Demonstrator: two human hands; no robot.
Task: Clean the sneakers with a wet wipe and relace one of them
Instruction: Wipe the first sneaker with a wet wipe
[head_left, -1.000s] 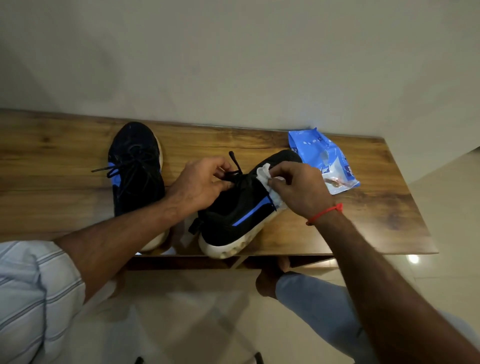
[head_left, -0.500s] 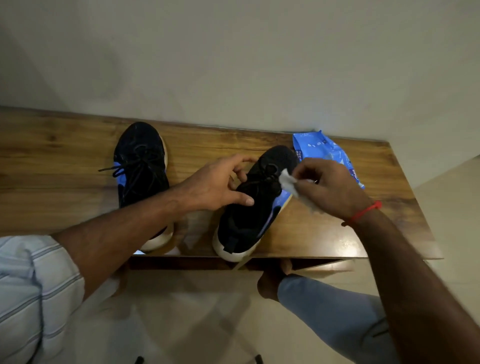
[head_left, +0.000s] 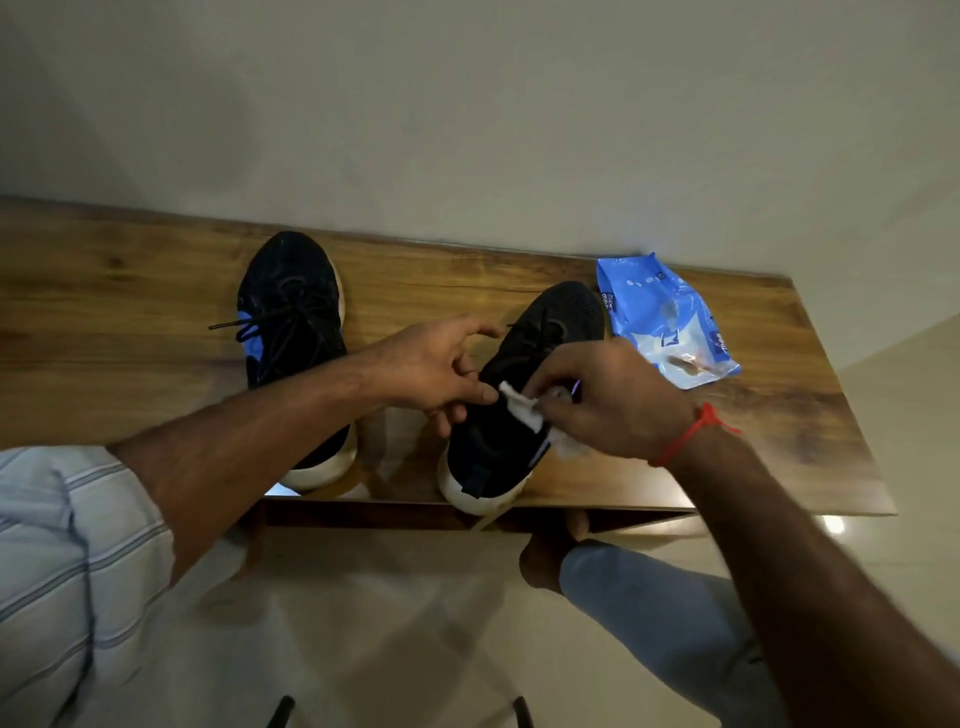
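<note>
Sneakers sit side by side on the wooden worktop (head_left: 130, 322), toes toward the wall, heels at the near edge where I can reach them. Left sneaker (head_left: 291, 332): parked clear of the work, its black lace (head_left: 249, 325) loose and trailing off to the left, which I judge marks it as the one to relace. My left hand (head_left: 441, 369): fingers relaxed and spread, holding nothing, fingertips against the inner side of the right sneaker (head_left: 519, 395), seemingly to steady it. My right hand (head_left: 602, 400): fingers curled and pinching a crumpled white wet wipe (head_left: 519, 410) against that sneaker's upper, near the collar, so pressure meets the bracing hand. Blue wipe packet (head_left: 665, 322): lying flat just beside the right sneaker's toe, within reach for a fresh sheet.
</note>
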